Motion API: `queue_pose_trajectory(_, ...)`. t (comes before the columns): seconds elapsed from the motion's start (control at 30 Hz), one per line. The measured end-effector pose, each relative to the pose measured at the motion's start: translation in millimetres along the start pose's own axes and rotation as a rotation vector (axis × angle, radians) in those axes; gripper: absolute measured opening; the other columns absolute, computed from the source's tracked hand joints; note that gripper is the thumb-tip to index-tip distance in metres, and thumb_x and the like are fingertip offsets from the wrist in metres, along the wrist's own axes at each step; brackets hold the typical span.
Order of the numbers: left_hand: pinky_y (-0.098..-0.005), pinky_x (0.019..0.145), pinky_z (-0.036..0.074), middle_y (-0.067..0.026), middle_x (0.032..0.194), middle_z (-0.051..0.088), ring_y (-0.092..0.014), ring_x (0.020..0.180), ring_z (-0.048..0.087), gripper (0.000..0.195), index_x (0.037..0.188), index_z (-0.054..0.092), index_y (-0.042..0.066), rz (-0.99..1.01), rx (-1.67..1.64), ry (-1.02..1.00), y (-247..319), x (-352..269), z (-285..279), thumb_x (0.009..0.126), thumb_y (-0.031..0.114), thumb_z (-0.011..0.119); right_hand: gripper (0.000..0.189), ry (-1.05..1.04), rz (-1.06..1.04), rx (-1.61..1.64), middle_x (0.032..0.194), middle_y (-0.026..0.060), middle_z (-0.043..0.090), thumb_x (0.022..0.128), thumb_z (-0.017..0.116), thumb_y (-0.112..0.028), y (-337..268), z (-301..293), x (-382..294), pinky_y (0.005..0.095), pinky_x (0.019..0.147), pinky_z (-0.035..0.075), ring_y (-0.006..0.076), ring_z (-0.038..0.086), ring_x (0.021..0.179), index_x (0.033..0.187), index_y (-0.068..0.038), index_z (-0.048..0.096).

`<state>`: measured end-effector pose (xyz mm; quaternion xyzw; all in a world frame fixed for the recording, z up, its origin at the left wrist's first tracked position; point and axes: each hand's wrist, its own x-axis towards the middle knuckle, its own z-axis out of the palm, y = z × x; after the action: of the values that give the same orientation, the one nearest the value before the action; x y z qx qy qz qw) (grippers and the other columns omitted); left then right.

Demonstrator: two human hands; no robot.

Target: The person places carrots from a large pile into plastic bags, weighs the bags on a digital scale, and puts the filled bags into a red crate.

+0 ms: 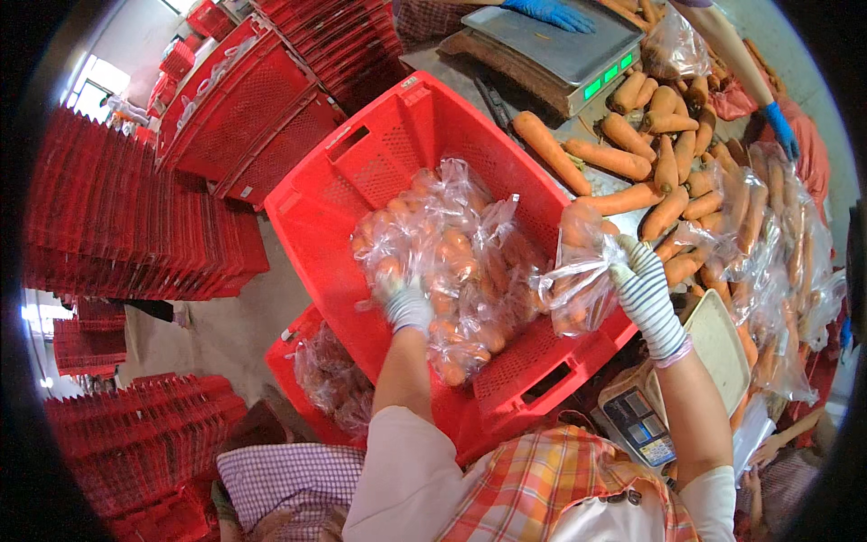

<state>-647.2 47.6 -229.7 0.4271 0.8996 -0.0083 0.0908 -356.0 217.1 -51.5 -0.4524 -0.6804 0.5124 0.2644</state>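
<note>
A red plastic crate (318, 251) stands before me, with several clear bags of carrots (460, 257) lying in it. My left hand (406, 305), in a pale knitted glove, reaches into the crate against the bags at their left side; its fingers are blurred, and whether they grip a bag is unclear. My right hand (643, 291), in a striped glove, holds the gathered neck of a clear bag of carrots (579, 291) over the crate's right rim. Loose carrots (609, 159) are heaped on the table beyond it, beside more bagged carrots (779, 271).
A digital scale (542, 47) stands on the table at the top, a co-worker's blue-gloved hand (552, 13) on it. Another blue-gloved hand (782, 132) is at the right. A second scale (637, 420) is near my right forearm. Stacked red crates (135, 217) stand left.
</note>
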Motion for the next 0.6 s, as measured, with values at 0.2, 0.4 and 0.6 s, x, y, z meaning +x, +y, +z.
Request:
queue_pose_trajectory(0.2,-0.05,0.111,0.007,-0.0202,0.146,0.021,-0.037,0.138,0.011,0.063,0.132,0.045,0.021,-0.445,-0.014,-0.309,-20.8,29.3,96.1,0.076,0.047,0.06,0.029,-0.205,0.1,-0.184,0.094,0.0085,0.065,0.086,0.056,-0.01,1.3,18.2,5.9,0.0272,0.076,0.048,0.0154,0.059,0.085,0.112,0.002,0.058)
queue_pose_trajectory(0.4,-0.049,0.111,0.005,-0.0193,0.148,0.015,-0.037,0.137,0.009,0.063,0.131,0.045,0.02,-0.381,-0.096,-0.21,29.6,-23.8,58.5,0.074,0.037,0.063,0.014,-0.133,0.04,-0.171,0.085,0.0093,0.066,0.088,0.052,-0.007,53.1,41.4,21.0,0.0299,0.066,0.048,0.0178,0.059,0.074,0.096,0.002,0.061)
queue_pose_trajectory(0.6,-0.0548,0.109,0.002,-0.0249,0.147,0.012,-0.042,0.136,0.008,0.08,0.141,0.027,0.015,-0.142,-0.162,-0.052,63.5,-67.9,56.6,0.071,0.03,0.064,0.025,-0.064,0.284,-0.32,0.083,0.0171,0.064,0.091,0.044,-0.019,122.0,60.6,29.5,0.0387,0.067,0.047,0.0264,0.061,0.071,0.094,-0.001,0.061)
